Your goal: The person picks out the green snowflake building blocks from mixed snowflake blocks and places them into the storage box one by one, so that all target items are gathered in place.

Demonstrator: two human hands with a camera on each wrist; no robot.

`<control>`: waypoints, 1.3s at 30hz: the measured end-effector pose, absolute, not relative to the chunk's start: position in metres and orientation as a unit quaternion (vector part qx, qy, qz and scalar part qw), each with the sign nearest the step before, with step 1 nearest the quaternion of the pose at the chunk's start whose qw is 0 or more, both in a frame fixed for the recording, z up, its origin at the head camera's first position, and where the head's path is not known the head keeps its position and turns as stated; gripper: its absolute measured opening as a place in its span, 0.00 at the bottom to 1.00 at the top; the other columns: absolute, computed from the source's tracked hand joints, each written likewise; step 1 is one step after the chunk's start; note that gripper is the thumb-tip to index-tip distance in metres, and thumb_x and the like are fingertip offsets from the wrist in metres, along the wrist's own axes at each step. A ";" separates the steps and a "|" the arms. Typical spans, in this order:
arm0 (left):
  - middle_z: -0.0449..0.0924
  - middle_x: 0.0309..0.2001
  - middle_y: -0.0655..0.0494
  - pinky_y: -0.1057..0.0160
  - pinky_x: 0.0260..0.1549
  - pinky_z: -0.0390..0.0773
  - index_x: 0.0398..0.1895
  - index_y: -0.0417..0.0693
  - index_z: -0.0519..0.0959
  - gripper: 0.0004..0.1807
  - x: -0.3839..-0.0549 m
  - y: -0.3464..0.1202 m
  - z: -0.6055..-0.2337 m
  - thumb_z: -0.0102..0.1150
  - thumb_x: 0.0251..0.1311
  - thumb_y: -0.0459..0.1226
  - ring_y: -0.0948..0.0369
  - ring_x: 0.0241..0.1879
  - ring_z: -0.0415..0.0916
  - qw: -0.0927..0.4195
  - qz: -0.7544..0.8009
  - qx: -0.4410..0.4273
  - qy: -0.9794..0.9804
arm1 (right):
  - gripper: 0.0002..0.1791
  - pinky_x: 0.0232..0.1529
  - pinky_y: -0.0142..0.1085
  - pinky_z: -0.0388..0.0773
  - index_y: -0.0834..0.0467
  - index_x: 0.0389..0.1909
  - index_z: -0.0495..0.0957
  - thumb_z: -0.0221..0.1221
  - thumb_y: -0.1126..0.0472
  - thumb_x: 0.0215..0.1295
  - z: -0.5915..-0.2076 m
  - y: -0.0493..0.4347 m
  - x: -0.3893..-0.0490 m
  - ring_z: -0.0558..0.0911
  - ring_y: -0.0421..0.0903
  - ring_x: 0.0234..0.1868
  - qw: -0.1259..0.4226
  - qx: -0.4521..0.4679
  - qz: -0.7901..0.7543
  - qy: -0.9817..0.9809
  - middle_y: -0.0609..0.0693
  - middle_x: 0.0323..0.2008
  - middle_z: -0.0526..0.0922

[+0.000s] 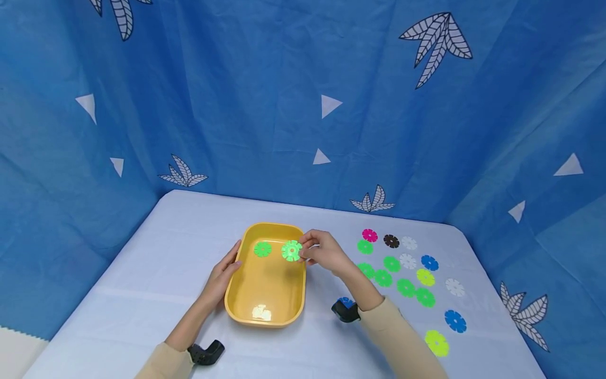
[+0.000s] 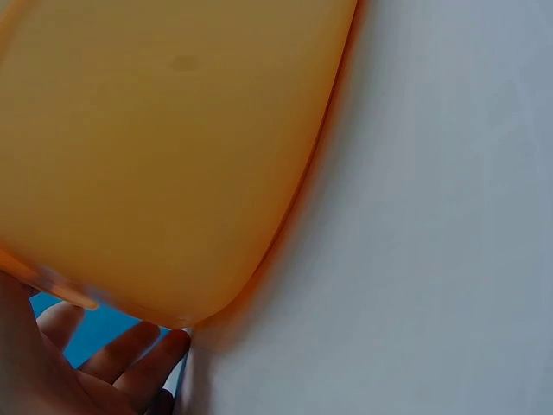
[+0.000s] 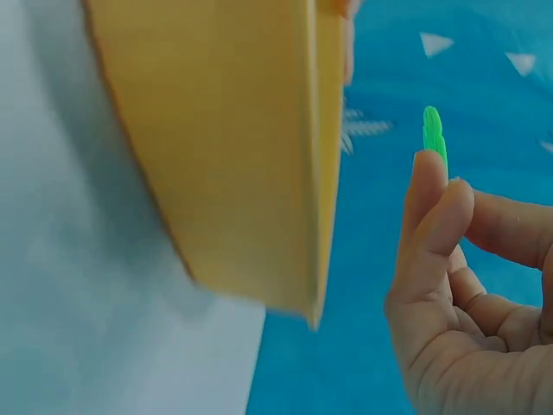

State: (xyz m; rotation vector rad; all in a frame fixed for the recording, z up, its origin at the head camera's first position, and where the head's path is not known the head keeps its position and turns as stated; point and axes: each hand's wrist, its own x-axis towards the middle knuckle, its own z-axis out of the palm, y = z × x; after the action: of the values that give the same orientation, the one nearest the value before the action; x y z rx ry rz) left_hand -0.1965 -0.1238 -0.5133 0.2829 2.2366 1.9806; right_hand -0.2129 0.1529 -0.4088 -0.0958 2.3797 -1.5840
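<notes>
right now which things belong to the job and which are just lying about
In the job:
yellow tray, held by the left hand
green disc pinched in the right hand
second green disc inside the tray

Lying about, perhaps for later:
loose green discs
pink disc; dark disc
white discs; blue discs; yellow discs

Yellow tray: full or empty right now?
Nearly empty: the tray has one green disc inside, with most of its floor bare. The right hand pinches a second disc over it.

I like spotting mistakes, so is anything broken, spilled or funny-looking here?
Nothing stands out. The yellow tray and scattered flower discs show no visible breaks or spills, though the right wrist's black device partly hides one blue disc.
</notes>
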 end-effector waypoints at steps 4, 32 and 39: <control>0.42 0.79 0.54 0.88 0.57 0.54 0.79 0.55 0.50 0.30 -0.197 -0.124 -0.514 0.41 0.76 0.43 0.52 0.78 0.38 0.066 0.658 0.097 0.744 | 0.10 0.32 0.35 0.85 0.66 0.46 0.75 0.60 0.70 0.64 -0.416 0.129 -0.220 0.87 0.56 0.37 0.156 -0.054 -0.548 0.820 0.55 0.33 0.77; 0.42 0.79 0.52 0.87 0.57 0.55 0.79 0.57 0.50 0.30 -0.197 -0.123 -0.514 0.41 0.76 0.42 0.51 0.78 0.38 0.070 0.659 0.092 0.743 | 0.07 0.25 0.33 0.84 0.67 0.40 0.76 0.62 0.74 0.61 -0.470 0.075 -0.233 0.86 0.47 0.25 0.178 -0.048 -0.531 0.827 0.54 0.26 0.77; 0.42 0.79 0.53 0.87 0.57 0.55 0.79 0.58 0.50 0.30 -0.197 -0.124 -0.513 0.40 0.76 0.43 0.51 0.78 0.37 0.076 0.656 0.088 0.745 | 0.07 0.26 0.34 0.84 0.67 0.39 0.76 0.62 0.75 0.60 -0.472 0.071 -0.233 0.86 0.49 0.25 0.176 -0.038 -0.525 0.832 0.54 0.24 0.77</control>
State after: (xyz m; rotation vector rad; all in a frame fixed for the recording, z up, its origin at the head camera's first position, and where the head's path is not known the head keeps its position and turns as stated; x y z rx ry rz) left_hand -0.1967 -0.1242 -0.5130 0.2624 2.2355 1.9684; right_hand -0.2326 0.0710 -0.4720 -0.1062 2.3562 -1.4866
